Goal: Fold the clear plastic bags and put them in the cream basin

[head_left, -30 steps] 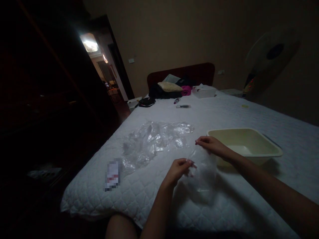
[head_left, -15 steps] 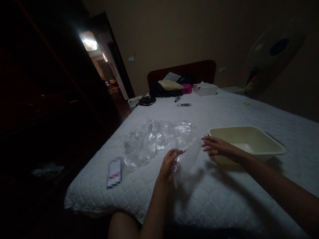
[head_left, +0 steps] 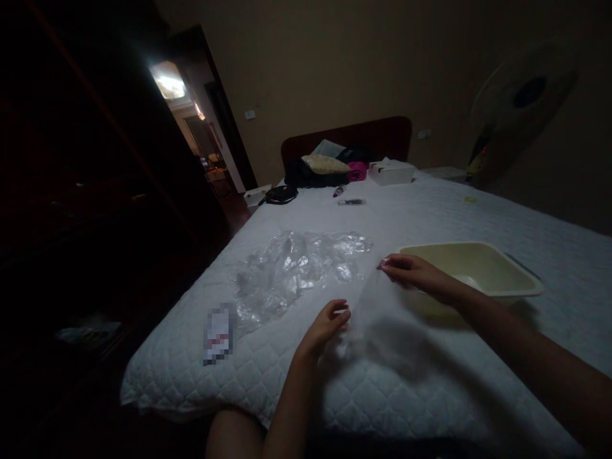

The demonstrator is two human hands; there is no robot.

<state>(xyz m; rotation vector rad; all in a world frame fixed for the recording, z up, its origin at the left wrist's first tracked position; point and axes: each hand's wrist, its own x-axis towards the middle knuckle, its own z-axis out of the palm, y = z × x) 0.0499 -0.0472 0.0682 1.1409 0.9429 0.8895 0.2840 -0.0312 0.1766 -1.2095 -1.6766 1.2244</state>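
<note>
My right hand (head_left: 414, 275) pinches the upper edge of a clear plastic bag (head_left: 377, 312), just left of a cream plastic basin (head_left: 482, 250). Thin and blurred, the bag hangs down towards the bed. My left hand (head_left: 327, 328) is beside the bag's lower left side, its fingers bent and apart with nothing visible between them. Whether its fingertips touch the film is hard to make out. Behind it, a crumpled heap of clear plastic bags (head_left: 296, 268) is spread over the white quilted bed (head_left: 258, 357).
A blurred-out packet (head_left: 218, 335) lies near the bed's left front edge. Towards the headboard (head_left: 396, 131) are a small packaged item (head_left: 352, 202), a white box (head_left: 394, 172), a black bag (head_left: 281, 194) and piled clothes. A standing fan (head_left: 526, 95) is at the right.
My left hand has loosened from the bag and dropped slightly. My right hand, earlier spread, has moved a little left and closed on the bag's edge, which now hangs from it.
</note>
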